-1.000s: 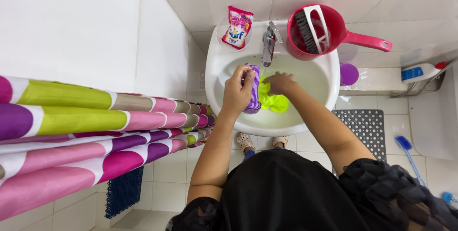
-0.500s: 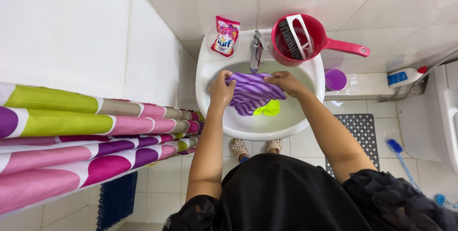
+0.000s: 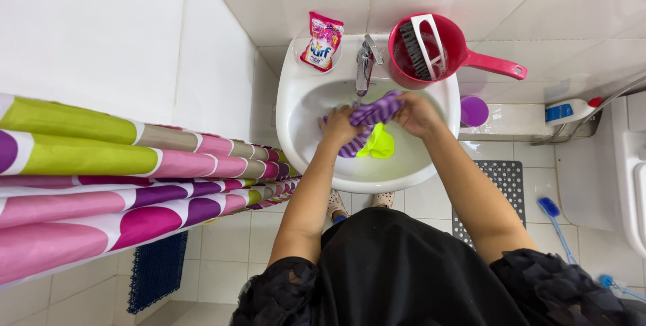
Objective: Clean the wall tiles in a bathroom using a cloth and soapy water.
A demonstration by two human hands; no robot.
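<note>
Both hands over a white ceramic washbasin (image 3: pixel 296 107), rounded bowl w/ smooth glossy rim. Left hand (image 3: pixel 340 128) and right hand (image 3: pixel 416 113) each closed tight on an end of a purple-striped cloth (image 3: pixel 374 115), soft knit-looking fabric, bunched and stretched btwn them. Cloth's long axis runs approx. lower-left to upper-right, from left fist up to right fist, just below the metal tap (image 3: pixel 365 63); a loose bit hangs down by the left hand. Under it, inside the bowl, a neon yellow-green cloth (image 3: pixel 379 145) lies crumpled, partly covered by the striped one. Can't tell if there's water in the basin. On the rim, left of tap: pink plastic detergent sachet (image 3: pixel 322 41), flat, glossy. Right of tap: red plastic scoop (image 3: pixel 431 47) w/ long straight handle pointing right; in it a white-backed scrub brush (image 3: pixel 419 47) w/ dark bristles, lying tilted. Small purple round cup (image 3: pixel 474 111) just beside the basin on a ledge. White bottle w/ blue label and red cap (image 3: pixel 566 111) lies on its side further right. Grey perforated mat (image 3: pixel 503 185) and blue brush (image 3: pixel 553 218) on tiled floor. Polka-dot shower curtain (image 3: pixel 101 178) at left.
</note>
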